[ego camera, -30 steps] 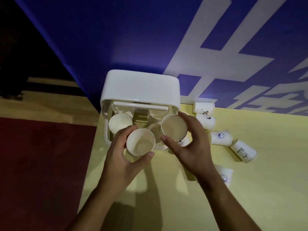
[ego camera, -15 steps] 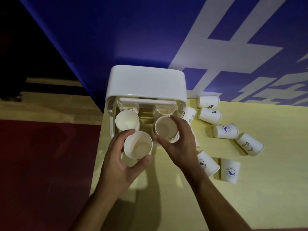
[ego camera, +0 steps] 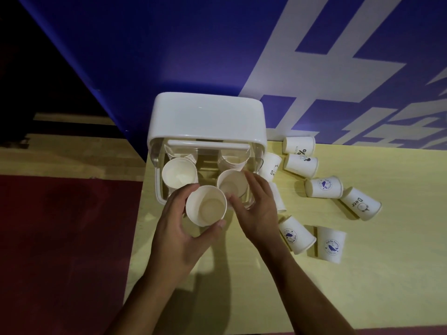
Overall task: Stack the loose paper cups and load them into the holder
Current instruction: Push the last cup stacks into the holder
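A white cup holder (ego camera: 205, 117) with a raised lid stands at the table's back left corner. My left hand (ego camera: 177, 228) grips a white paper cup (ego camera: 206, 205), mouth up, just in front of the holder. My right hand (ego camera: 257, 209) wraps its fingers around another cup (ego camera: 232, 183) that sits in the holder's front right slot. A third cup (ego camera: 179, 174) rests in the front left slot. Clear tubes fill the back slots. Several loose printed cups lie on their sides to the right, among them one (ego camera: 324, 187) with a blue logo.
The yellow table (ego camera: 338, 286) ends just left of the holder, with red floor (ego camera: 60, 238) below. A blue wall (ego camera: 169, 44) with white shapes rises directly behind the holder. More loose cups (ego camera: 296, 234) lie close to my right forearm.
My right hand has lowered its cup from above the holder into the front right slot. My left hand has stayed in front with its cup. The view has shifted slightly.
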{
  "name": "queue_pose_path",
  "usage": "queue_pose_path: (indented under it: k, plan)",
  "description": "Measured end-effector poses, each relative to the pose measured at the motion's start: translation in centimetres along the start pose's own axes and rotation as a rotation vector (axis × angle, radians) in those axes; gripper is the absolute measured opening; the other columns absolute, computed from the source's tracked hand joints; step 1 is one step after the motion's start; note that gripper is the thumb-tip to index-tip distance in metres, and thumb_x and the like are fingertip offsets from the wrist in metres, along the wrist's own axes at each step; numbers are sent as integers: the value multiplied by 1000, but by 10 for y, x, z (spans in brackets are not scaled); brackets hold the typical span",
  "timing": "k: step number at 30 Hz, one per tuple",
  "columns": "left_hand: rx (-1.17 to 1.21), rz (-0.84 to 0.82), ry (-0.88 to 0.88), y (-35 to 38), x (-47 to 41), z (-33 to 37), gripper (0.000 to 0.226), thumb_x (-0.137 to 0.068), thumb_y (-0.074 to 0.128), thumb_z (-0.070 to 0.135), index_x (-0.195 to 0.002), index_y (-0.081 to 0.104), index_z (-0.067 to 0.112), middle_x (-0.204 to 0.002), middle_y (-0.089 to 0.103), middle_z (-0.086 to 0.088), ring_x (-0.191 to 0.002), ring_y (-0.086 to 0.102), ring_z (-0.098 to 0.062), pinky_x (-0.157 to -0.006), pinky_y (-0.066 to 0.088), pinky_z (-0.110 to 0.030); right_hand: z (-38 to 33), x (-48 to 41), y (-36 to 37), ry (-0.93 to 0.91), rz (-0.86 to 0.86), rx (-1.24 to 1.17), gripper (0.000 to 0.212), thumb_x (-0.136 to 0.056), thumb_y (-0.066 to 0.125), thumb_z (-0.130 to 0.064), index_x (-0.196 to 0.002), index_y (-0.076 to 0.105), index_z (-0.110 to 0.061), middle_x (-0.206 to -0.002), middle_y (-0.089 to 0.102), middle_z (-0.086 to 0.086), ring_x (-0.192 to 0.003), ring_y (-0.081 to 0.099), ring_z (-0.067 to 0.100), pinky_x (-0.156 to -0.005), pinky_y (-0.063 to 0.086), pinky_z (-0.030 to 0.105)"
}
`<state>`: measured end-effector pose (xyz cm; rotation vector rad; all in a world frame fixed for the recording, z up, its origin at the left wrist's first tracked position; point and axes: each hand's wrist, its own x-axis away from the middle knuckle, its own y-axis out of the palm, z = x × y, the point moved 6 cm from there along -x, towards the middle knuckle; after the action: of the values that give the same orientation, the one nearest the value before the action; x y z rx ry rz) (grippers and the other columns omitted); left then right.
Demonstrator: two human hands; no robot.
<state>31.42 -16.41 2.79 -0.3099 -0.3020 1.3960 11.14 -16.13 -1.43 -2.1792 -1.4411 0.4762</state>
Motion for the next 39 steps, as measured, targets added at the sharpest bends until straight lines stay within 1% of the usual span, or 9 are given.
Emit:
queue_pose_path:
  k: [3,6,10,17,22,27,29,35,39]
  plan:
    - [-47,-20,29,9,-10,15,78,-69,80,59,-138,50,36,-135,57,17,-122,57,-10,-95,51,-28,-11,6,-22,69,-6,-218,47,-98,64,-45,-141,59,-28,-137,60,-18,-131,54,2,-108,49,38]
    - [-45,-49,100,22,-22,33,77,-73,89,49,-137,51,29,-132,60,13,-122,58,-11,-92,53,-25,-33,6,-38,14,-91,-299,40,-99,62,-47,-136,64,-31,-132,68,-16,-128,60,12,-106,50,47]
    - [-28,-61,129,40,-42,40,75,-72,92,39,-135,55,23,-128,62,14,-121,60,-13,-93,56,-37,-35,-4,-46,4,-132,-303,36,-100,62,-37,-136,63,-35,-132,67,-17,-125,62,15,-102,52,52]
    - [-91,-80,82,59,-58,18,75,-71,87,46,-136,56,29,-128,56,13,-121,58,-12,-99,53,-34,-9,-15,-34,60,-165,-272,40,-102,61,-34,-142,61,-30,-137,63,-23,-127,59,3,-106,49,33]
    - [-164,-72,40,68,-60,-3,77,-72,91,39,-140,58,25,-137,57,9,-127,53,-8,-100,40,-9,11,-15,-17,66,-177,-156,39,-104,58,-34,-143,60,-27,-135,64,-17,-129,53,-5,-109,44,25]
    - [-299,-142,-1,81,-67,-18,79,-78,85,44,-146,50,28,-147,50,10,-135,49,-12,-106,49,-36,19,-13,-3,94,-196,-53,38,-107,49,-35,-145,56,-33,-122,66,-11,-111,62,7,-99,52,36]
    - [-294,-154,-23,82,-68,-21,79,-78,86,43,-146,49,27,-146,54,8,-133,50,-14,-106,49,-36,21,-13,2,101,-210,-48,40,-107,45,-38,-146,53,-36,-120,69,-8,-105,68,14,-94,55,41]
    - [-308,-132,-24,83,-69,-21,78,-77,88,38,-144,52,24,-141,58,3,-130,53,-17,-98,45,-26,19,-16,0,119,-212,9,40,-107,46,-27,-145,55,-34,-113,72,-6,-102,67,13,-92,53,35]
    - [-306,-144,0,82,-65,-13,87,-73,90,43,-146,47,25,-143,55,2,-130,50,-17,-95,42,-24,14,-14,-9,116,-197,18,41,-109,45,-30,-150,50,-28,-124,68,-2,-108,57,4,-94,45,29]
